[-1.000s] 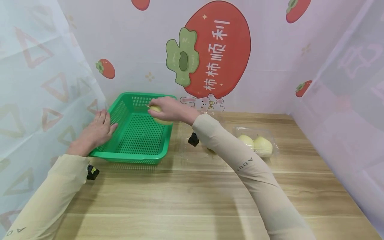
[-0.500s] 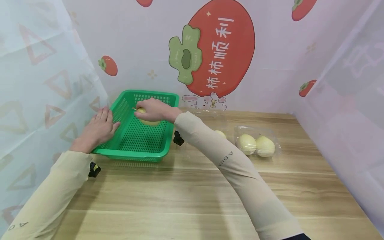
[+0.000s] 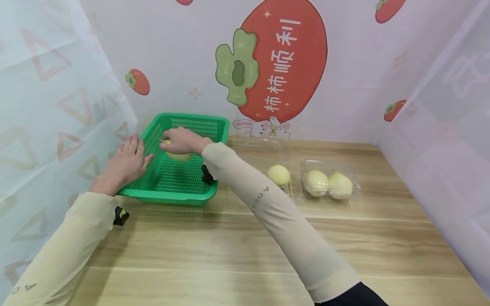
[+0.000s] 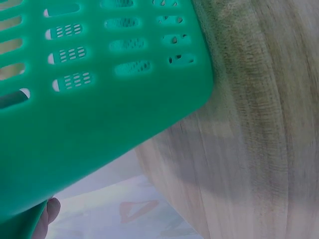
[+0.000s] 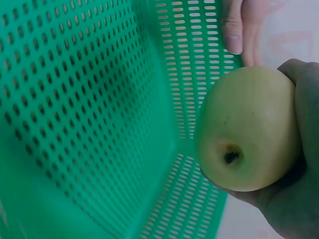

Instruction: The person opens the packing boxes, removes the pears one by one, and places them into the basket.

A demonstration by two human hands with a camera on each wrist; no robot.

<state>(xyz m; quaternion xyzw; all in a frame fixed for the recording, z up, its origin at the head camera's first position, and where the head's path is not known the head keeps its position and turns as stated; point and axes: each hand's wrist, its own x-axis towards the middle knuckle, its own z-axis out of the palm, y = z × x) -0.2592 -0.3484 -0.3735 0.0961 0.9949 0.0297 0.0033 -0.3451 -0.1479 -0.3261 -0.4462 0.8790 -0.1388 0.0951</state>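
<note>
My right hand (image 3: 183,141) grips a pale yellow pear (image 3: 179,156) over the inside of the green plastic basket (image 3: 168,196). In the right wrist view the pear (image 5: 249,129) shows its dark blossom end, with fingers and thumb around its far side. My left hand (image 3: 128,159) rests at the basket's left rim, fingers straight, thumb toward the inside. From the left wrist, the basket's perforated wall (image 4: 99,114) fills much of the view and only some fingertips (image 4: 50,211) show at its rim.
Right of the basket, one pear (image 3: 278,175) sits by an open clear plastic box (image 3: 264,148), partly hidden by my right arm. Farther right, a clear box (image 3: 354,178) holds two pears (image 3: 328,184). Printed sheets (image 3: 344,76) stand around the wooden table (image 3: 229,255).
My right hand has carried the pear leftward from the basket's right side to over its middle. The loose pear near the open box has come into sight. The left hand stays at the rim.
</note>
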